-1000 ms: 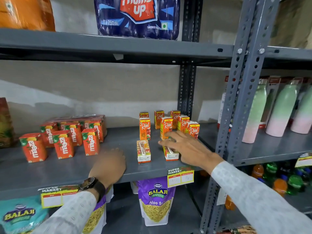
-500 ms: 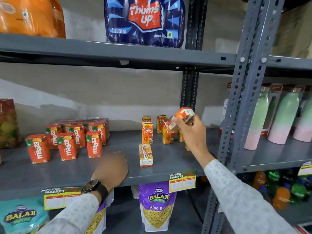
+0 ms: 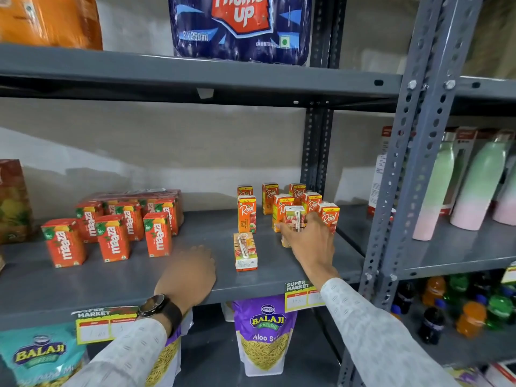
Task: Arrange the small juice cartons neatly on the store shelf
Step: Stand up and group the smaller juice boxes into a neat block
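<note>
Several small orange Real juice cartons [image 3: 269, 198] stand upright at the right end of the grey middle shelf [image 3: 111, 280]. My right hand [image 3: 310, 241] is shut on one Real carton [image 3: 293, 222], held upright with its straw side facing me, its base at the shelf just in front of that group. Another Real carton [image 3: 245, 251] lies on its back, straw up, left of my right hand. My left hand [image 3: 190, 272] rests on the shelf's front part, fingers curled loosely, holding nothing. Red Maaza cartons [image 3: 111, 237] stand at the left.
A perforated grey upright [image 3: 396, 174] stands right of the Real cartons, with pastel bottles [image 3: 480, 180] beyond it. The upper shelf holds a Thums Up pack [image 3: 240, 23]. Balaji snack bags [image 3: 264, 333] hang below, and price labels [image 3: 303, 296] sit on the shelf edge.
My right hand took a lying Real carton from the shelf front, lifted and turned it, and has now brought it down upright before the standing group. My left hand has stayed put.
</note>
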A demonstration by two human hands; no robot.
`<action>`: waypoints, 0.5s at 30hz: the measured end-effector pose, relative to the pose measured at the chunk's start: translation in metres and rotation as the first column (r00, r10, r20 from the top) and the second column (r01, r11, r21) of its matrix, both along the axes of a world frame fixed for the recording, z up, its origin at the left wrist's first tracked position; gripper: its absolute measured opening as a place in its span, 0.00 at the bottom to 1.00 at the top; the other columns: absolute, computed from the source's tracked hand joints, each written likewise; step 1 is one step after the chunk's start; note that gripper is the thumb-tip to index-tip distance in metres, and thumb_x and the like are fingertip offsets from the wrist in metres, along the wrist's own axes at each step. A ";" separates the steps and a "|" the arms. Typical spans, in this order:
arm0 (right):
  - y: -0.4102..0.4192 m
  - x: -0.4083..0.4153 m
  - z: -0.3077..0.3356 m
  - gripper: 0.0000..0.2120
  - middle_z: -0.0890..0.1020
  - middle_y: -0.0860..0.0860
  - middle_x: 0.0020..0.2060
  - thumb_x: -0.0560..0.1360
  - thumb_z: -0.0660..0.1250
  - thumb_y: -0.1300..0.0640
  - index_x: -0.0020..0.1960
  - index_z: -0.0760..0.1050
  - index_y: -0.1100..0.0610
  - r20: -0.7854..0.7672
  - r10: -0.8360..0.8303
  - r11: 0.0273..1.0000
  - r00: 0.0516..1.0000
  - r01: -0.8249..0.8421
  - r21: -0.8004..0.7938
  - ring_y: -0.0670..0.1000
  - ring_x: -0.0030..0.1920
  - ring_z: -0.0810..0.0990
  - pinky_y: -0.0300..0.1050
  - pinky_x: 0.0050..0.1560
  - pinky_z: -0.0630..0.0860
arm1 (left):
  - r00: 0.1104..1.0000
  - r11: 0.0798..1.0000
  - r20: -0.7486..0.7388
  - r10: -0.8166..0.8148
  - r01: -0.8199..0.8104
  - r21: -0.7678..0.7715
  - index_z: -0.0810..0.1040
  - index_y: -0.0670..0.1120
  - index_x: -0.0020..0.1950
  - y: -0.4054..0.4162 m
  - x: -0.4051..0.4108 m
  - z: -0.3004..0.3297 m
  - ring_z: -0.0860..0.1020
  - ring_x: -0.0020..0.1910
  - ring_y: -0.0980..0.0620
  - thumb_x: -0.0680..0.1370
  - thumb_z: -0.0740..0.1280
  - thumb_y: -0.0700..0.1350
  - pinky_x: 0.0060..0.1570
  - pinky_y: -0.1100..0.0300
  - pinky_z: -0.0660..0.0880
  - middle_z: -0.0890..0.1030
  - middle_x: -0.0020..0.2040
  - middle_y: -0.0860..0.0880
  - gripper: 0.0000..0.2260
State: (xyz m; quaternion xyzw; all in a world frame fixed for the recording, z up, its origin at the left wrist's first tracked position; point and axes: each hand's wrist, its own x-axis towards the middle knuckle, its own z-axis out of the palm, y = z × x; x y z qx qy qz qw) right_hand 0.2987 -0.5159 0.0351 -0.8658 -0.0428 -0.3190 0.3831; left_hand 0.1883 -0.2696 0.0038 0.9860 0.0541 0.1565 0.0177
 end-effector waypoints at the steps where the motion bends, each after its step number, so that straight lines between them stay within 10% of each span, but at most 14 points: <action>1: 0.001 0.000 0.000 0.31 0.84 0.46 0.48 0.67 0.70 0.25 0.56 0.72 0.48 -0.007 -0.002 1.000 1.000 0.002 -0.001 0.50 0.47 0.86 0.53 0.45 0.85 | 1.000 1.000 0.023 0.001 0.000 -0.020 0.65 0.43 0.75 0.000 0.000 0.000 0.63 0.76 0.48 0.83 0.48 0.50 0.76 0.52 0.57 0.67 0.76 0.45 0.23; 15: 0.004 0.000 0.000 0.39 0.80 0.52 0.65 0.72 0.77 0.40 0.74 0.64 0.53 0.040 0.025 0.997 0.999 -0.022 -0.079 0.56 0.62 0.83 0.52 0.56 0.80 | 0.998 1.000 0.054 0.011 -0.011 0.005 0.68 0.43 0.74 -0.003 0.000 0.001 0.65 0.75 0.48 0.82 0.49 0.49 0.75 0.51 0.60 0.69 0.75 0.45 0.23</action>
